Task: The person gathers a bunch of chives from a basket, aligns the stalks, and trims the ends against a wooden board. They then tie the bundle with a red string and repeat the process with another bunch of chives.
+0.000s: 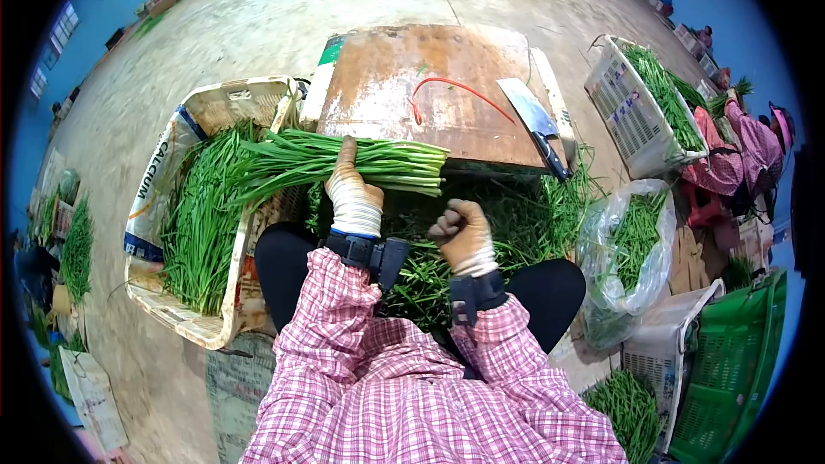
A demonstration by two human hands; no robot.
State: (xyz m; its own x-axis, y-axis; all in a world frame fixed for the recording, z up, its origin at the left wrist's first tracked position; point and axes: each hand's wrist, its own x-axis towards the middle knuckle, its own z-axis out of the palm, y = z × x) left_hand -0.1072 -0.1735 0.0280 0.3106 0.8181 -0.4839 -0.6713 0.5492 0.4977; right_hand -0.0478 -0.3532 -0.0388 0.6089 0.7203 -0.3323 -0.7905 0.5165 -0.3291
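My left hand (352, 189), in a pale glove with a white cuff, grips a bunch of garlic chives (395, 160). Its pale cut ends point right and its leaves trail left over the rim of the white crate (230, 292). To the right of the cut ends, apart from them, is my right hand (464, 232), also gloved. Its fingers are curled closed; what they hold, if anything, is hidden. Beyond the bunch, a red band (464, 83) lies on a wooden board (378, 69). A knife (534, 125) rests at the board's right edge, handle toward me.
Loose chives (202, 232) fill the left crate, and more greens (430, 279) lie between my knees. On the right are a clear plastic bag (593, 249) of greens, a white crate (623, 107) and a green crate (730, 369). A person (748, 150) sits at the far right.
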